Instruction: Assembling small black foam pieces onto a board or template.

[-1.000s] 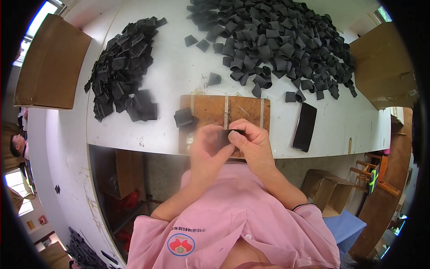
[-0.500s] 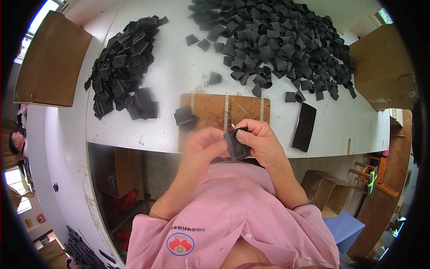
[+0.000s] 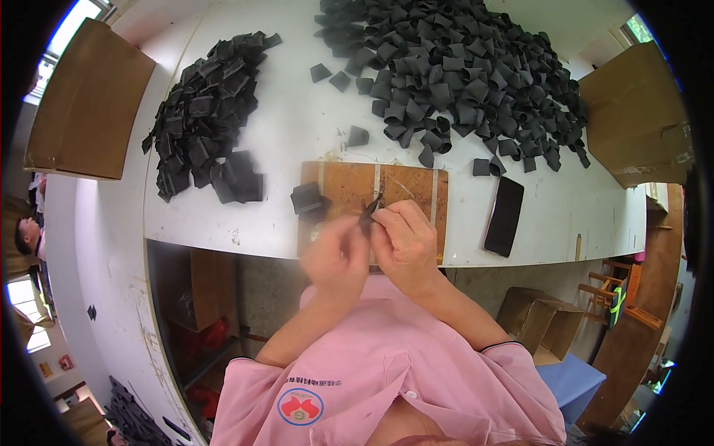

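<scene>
Over the near part of a brown wooden board (image 3: 416, 186), a small black fabric piece (image 3: 370, 211) is held edge-on between both hands. My left hand (image 3: 338, 253) is closed at its lower left side and blurred by motion. My right hand (image 3: 405, 238) pinches it from the right, fingers curled. Much of the piece is hidden by the fingers. A few flat black pieces (image 3: 306, 198) lie on the board's left edge. One loose black piece (image 3: 358, 136) rests on the table beyond the board.
A big heap of black tubular pieces (image 3: 461, 82) covers the far right, a smaller pile of flat ones (image 3: 204, 111) the left. A black phone (image 3: 505, 215) lies right of the board. Cardboard boxes (image 3: 89, 97) flank the white table (image 3: 297, 111).
The black piece has turned from facing me to edge-on, and moved slightly left and away from me. Both hands have shifted, the right one turning its back upward.
</scene>
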`<state>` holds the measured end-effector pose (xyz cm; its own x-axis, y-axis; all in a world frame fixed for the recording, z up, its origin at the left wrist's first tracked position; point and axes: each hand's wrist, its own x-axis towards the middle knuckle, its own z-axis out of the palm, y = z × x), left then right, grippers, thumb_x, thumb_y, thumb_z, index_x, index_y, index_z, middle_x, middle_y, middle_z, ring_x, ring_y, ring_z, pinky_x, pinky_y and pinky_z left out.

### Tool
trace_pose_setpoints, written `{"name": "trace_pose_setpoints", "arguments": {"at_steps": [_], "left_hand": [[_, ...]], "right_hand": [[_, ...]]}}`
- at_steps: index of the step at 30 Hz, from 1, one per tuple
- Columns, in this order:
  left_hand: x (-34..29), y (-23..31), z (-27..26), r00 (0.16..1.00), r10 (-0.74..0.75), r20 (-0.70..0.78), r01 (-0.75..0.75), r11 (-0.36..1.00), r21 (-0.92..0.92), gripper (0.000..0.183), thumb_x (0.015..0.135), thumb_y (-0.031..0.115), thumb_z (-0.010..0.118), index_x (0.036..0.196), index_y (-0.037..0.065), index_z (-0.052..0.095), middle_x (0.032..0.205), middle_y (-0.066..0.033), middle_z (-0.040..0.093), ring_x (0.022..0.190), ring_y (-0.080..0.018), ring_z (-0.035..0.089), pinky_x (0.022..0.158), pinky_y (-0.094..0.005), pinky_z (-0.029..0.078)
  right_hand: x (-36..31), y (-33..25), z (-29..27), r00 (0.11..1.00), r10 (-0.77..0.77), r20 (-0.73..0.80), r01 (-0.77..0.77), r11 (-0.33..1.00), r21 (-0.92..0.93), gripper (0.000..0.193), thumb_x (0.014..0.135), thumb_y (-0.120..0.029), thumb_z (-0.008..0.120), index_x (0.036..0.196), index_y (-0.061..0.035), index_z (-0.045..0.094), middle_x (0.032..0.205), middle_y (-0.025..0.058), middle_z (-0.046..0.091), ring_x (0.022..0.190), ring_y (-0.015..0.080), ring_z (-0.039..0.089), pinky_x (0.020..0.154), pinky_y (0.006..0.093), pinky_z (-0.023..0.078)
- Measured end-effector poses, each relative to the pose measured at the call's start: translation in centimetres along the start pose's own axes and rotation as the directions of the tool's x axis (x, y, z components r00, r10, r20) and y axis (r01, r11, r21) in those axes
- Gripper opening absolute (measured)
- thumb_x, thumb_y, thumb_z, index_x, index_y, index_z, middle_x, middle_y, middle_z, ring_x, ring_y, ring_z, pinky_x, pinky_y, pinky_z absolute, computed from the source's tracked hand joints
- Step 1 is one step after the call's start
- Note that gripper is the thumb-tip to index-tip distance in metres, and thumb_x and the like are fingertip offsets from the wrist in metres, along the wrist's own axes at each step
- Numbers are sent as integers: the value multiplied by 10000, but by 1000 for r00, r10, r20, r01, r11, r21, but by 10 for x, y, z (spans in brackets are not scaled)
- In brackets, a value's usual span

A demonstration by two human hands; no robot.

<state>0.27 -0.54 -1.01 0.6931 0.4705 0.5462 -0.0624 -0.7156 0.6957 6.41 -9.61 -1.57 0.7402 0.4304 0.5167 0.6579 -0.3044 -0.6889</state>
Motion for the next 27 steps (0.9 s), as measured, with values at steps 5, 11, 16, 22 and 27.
{"name": "trace_pose_setpoints", "arguments": {"at_steps": [5,11,16,22,27], "left_hand": [[20,6,-18,583,-518,626,721,-26,-693,148,733,-59,560,856,2,507,679,-40,526,401,-31,345,375,-175,273],[15,17,-12,818,-504,277,564,607,-560,185,737,-103,479,896,-17,513,774,-39,542,574,-15,433,454,-158,328],[12,8,-7,997,-39,-68,16,950,-311,200,734,-115,473,915,-36,503,845,-120,567,579,-32,460,459,-154,360],[55,9,-35,773,1,634,528,-556,-642,206,806,-35,432,1012,-38,450,807,-166,557,313,-31,319,300,-180,232],[34,-19,-20,672,-216,709,576,-450,-683,209,886,38,391,1079,-6,456,785,-152,577,318,-30,296,318,-168,229]], "right_hand": [[5,-2,-11,930,353,99,-367,891,266,66,704,10,609,746,1,559,686,39,493,609,109,500,505,245,390],[4,6,-21,579,229,783,-724,-297,622,155,797,-178,596,710,-61,541,619,-65,401,544,42,329,499,177,277],[24,-11,-37,586,300,752,-799,60,599,201,844,-201,559,719,-46,533,644,-58,441,587,29,364,514,183,304],[77,-27,-49,693,149,705,-716,257,649,228,867,-222,536,740,-33,537,688,-39,510,618,26,403,533,174,327],[61,4,-21,649,150,746,-757,229,612,241,873,-253,525,733,-57,537,631,-65,448,566,15,340,475,175,264]]}}
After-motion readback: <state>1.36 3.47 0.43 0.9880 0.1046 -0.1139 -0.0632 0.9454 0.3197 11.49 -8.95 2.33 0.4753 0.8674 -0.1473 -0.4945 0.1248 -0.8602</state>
